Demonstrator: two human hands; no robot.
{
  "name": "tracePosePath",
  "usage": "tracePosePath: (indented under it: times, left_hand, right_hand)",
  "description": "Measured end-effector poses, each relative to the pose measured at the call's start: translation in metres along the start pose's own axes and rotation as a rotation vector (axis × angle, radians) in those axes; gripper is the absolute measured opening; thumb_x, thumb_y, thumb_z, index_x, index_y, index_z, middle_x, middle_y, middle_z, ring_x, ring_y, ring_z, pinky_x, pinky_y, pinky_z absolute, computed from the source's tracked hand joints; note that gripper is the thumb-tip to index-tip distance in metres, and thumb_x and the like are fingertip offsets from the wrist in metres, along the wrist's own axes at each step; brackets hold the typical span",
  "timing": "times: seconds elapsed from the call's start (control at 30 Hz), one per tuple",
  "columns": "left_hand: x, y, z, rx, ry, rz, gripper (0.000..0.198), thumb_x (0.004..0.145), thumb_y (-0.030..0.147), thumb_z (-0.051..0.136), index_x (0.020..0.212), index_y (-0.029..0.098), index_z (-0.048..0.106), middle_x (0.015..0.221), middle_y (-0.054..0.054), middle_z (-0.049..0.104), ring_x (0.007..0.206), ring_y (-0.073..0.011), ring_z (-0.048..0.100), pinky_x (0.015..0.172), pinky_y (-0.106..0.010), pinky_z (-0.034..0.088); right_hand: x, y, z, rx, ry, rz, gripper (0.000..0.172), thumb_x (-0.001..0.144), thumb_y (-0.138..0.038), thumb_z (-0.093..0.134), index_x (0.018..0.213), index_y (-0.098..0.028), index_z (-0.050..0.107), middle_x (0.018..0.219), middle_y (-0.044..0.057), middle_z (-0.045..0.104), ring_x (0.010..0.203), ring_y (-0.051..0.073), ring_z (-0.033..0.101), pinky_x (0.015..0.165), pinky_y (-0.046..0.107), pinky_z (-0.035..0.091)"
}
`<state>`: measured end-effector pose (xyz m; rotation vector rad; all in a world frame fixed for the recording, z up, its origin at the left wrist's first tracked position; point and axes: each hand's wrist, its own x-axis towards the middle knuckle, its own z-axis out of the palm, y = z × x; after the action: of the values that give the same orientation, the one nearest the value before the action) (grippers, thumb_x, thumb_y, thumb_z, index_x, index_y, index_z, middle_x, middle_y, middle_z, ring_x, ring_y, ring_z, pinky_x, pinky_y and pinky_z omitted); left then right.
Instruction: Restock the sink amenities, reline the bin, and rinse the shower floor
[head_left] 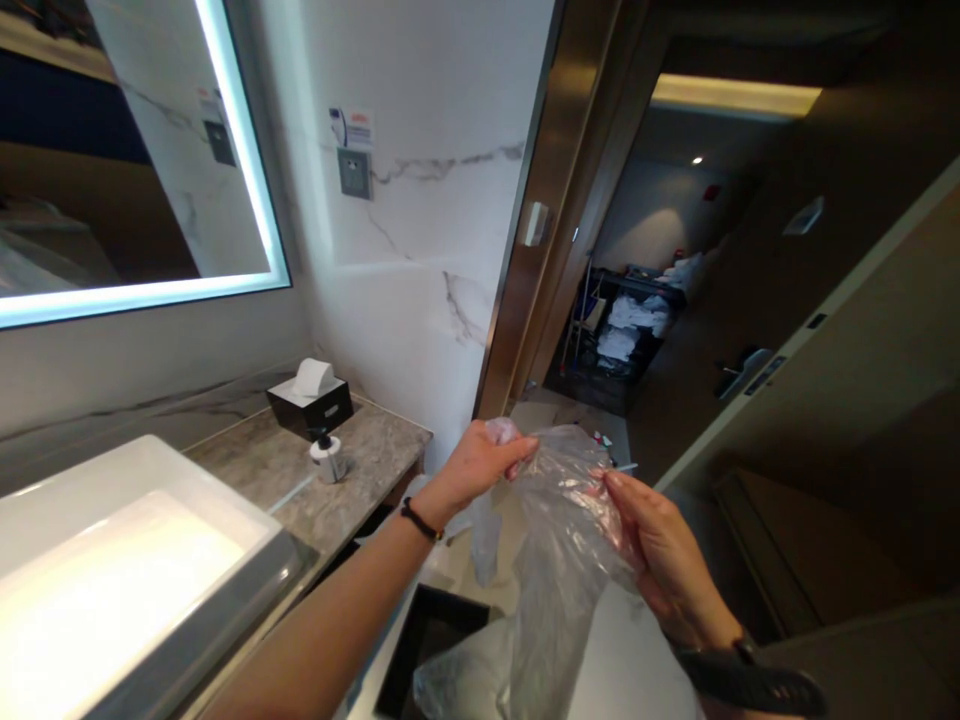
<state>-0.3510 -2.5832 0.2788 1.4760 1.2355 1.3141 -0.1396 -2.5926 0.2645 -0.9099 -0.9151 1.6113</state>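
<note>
A clear plastic bag [551,570] hangs crumpled between my two hands, its lower part spreading toward the bottom of the view. My left hand [476,465], with a dark band on the wrist, is closed on the bag's upper edge. Opposite it, my right hand [660,540] pinches the bag's other side between thumb and fingers; a dark strap circles that wrist. Beneath the bag is a black open box [427,645], partly covered by the plastic. A white surface [630,660] shows below my right hand; I cannot tell what it belongs to.
At left, a white basin [142,470] sits on a stone counter [382,455] with a pump bottle [328,457] and a black tissue box [319,405]. A lit mirror [135,294] hangs above. Beyond the open door [750,300] stands a cart [634,320] holding white linen.
</note>
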Motion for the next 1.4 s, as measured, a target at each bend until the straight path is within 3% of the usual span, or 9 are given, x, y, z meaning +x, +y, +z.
tracePosePath:
  times: [0.37,0.47,0.6,0.7,0.8,1.03,1.17,1.23,1.4]
  left_hand:
    - [-0.017,0.020,-0.012,-0.012,-0.054,-0.126,0.026,0.065,0.033,0.075,0.062,0.015,0.057,0.047,0.006,0.049,0.040,-0.0046,0.037,0.041,-0.019,0.023]
    - [-0.021,0.023,-0.013,0.008,-0.022,-0.100,0.028,0.064,0.031,0.076,0.059,0.015,0.054,0.048,0.007,0.049,0.043,-0.0040,0.038,0.045,-0.019,0.026]
    - [-0.025,0.014,-0.011,0.039,0.026,-0.083,0.029,0.066,0.031,0.076,0.058,0.015,0.052,0.049,0.006,0.050,0.047,-0.0053,0.041,0.049,-0.020,0.029]
    - [-0.031,0.003,-0.003,0.032,-0.023,-0.083,0.028,0.066,0.030,0.074,0.059,0.015,0.051,0.051,0.005,0.051,0.051,-0.0069,0.044,0.052,-0.021,0.031]
    - [-0.040,-0.007,0.004,0.030,-0.084,-0.111,0.021,0.067,0.023,0.067,0.061,0.016,0.048,0.053,0.006,0.048,0.051,-0.0068,0.040,0.051,-0.021,0.028]
    - [-0.056,-0.049,-0.003,-0.049,-0.058,-0.191,0.032,0.069,0.031,0.075,0.063,0.016,0.047,0.058,0.007,0.042,0.055,-0.0069,0.036,0.053,-0.021,0.025]
    - [-0.062,-0.083,-0.018,0.434,0.143,-0.208,0.025,0.078,0.014,0.059,0.063,0.018,0.040,0.057,0.006,0.038,0.056,-0.0097,0.038,0.055,-0.024,0.024]
    - [-0.064,-0.095,-0.031,0.821,0.099,-0.192,0.016,0.081,0.008,0.051,0.069,0.017,0.046,0.063,0.002,0.048,0.061,-0.0124,0.047,0.057,-0.025,0.028]
    - [-0.067,-0.103,-0.056,1.490,-0.260,-0.007,0.022,0.092,0.006,0.037,0.104,0.014,0.054,0.094,-0.010,0.064,0.074,-0.0222,0.066,0.058,-0.030,0.042]
  right_hand:
    - [0.011,0.005,0.002,-0.075,-0.030,0.011,0.047,0.056,-0.051,0.089,0.085,-0.018,0.075,0.073,0.005,0.070,0.061,0.014,0.061,0.057,0.021,0.049]
    - [0.019,0.002,-0.006,-0.391,-0.038,-0.216,0.054,0.062,-0.056,0.083,0.100,-0.019,0.073,0.089,0.007,0.073,0.076,0.018,0.064,0.067,0.027,0.051]
    - [0.007,0.000,-0.011,-0.790,0.229,-0.639,0.048,0.069,-0.059,0.075,0.097,-0.020,0.071,0.095,0.007,0.071,0.086,0.022,0.064,0.081,0.034,0.049]
    - [-0.006,0.019,0.006,-0.726,-0.044,-0.368,0.048,0.080,-0.064,0.063,0.080,-0.016,0.069,0.073,0.005,0.067,0.058,0.015,0.058,0.055,0.027,0.044]
    - [-0.003,0.052,0.028,-0.400,-0.314,-0.056,0.050,0.076,-0.063,0.070,0.078,-0.013,0.071,0.073,0.007,0.069,0.058,0.013,0.060,0.050,0.021,0.042]
    - [0.013,0.086,0.011,0.204,-0.089,0.196,0.035,0.057,-0.035,0.092,0.075,-0.014,0.069,0.081,0.006,0.072,0.077,0.016,0.067,0.074,0.027,0.057]
    - [0.008,0.097,-0.017,0.353,-0.134,0.363,0.038,0.058,-0.027,0.089,0.060,-0.016,0.052,0.052,-0.007,0.044,0.047,0.006,0.043,0.049,0.017,0.045]
    - [0.007,0.111,-0.032,0.093,-0.143,0.330,0.041,0.064,-0.039,0.085,0.061,-0.017,0.050,0.053,-0.008,0.037,0.045,0.005,0.032,0.043,0.018,0.031]
    - [0.024,0.154,-0.074,-1.182,-0.217,-0.066,0.030,0.076,-0.048,0.057,0.081,-0.020,0.065,0.060,0.003,0.056,0.059,0.021,0.053,0.061,0.034,0.037]
